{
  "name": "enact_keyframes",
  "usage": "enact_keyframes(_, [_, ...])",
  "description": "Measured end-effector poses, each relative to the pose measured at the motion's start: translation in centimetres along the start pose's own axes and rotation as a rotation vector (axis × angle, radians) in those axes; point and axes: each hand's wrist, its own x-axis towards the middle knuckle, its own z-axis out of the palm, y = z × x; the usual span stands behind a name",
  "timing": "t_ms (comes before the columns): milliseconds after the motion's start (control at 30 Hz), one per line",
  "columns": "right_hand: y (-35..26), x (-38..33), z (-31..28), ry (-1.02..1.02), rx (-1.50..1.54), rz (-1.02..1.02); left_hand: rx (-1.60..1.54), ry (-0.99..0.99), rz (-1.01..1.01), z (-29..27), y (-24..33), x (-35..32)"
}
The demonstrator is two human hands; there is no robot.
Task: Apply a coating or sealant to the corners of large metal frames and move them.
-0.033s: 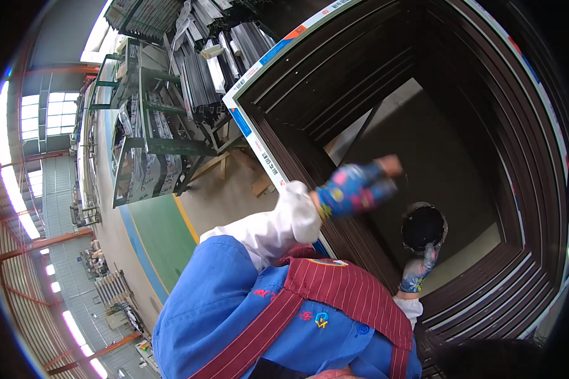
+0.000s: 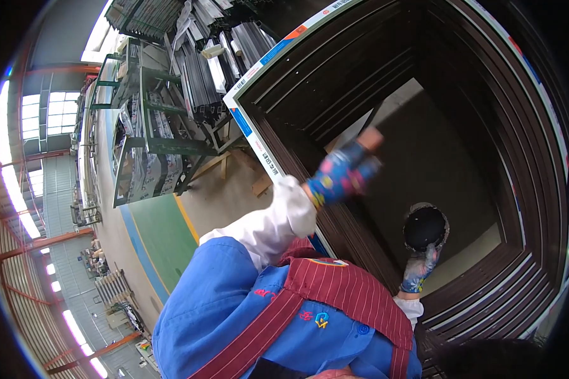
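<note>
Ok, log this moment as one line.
left hand: motion-blurred, nothing visibly held, near stacked dark frames | right hand: holding round black object | rest: green rack, upper left

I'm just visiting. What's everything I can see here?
Rectangular frames: several, dark brown, stacked at right
Round object: one, black, in the right hand
Long profiles: many, grey and dark, top, left of frames
Rack: at least one, green, left of frames
Wood pieces: a few, brown, floor by frames
Floor strip: one, green, left of person
Windows: several, bright, far left
Beams: several, orange, far left
Garment: one, blue, on person
Left hand: one, blue flowered glove, over frames, blurred
</note>
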Motion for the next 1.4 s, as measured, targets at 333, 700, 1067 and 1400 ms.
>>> enact_keyframes(333, [5.0, -0.2, -5.9, 0.148, 0.422, 0.197, -0.07, 0.47, -1.186, -11.7, -18.5, 3.4])
enact_keyframes(700, [0.1, -0.3, -2.2, 0.224, 0.344, 0.273, 0.141, 0.326, -1.175, -12.7, -20.2, 4.9])
enact_keyframes(1067, [1.7, 0.6, -1.5, 0.12, 0.229, 0.214, -0.315, -0.715, -0.129, 1.8, 3.0, 3.1])
enact_keyframes(1400, [4.2, 1.1, -3.3, 0.144, 0.087, 0.153, -0.153, -1.231, -0.15, 2.7, 6.5, 3.7])
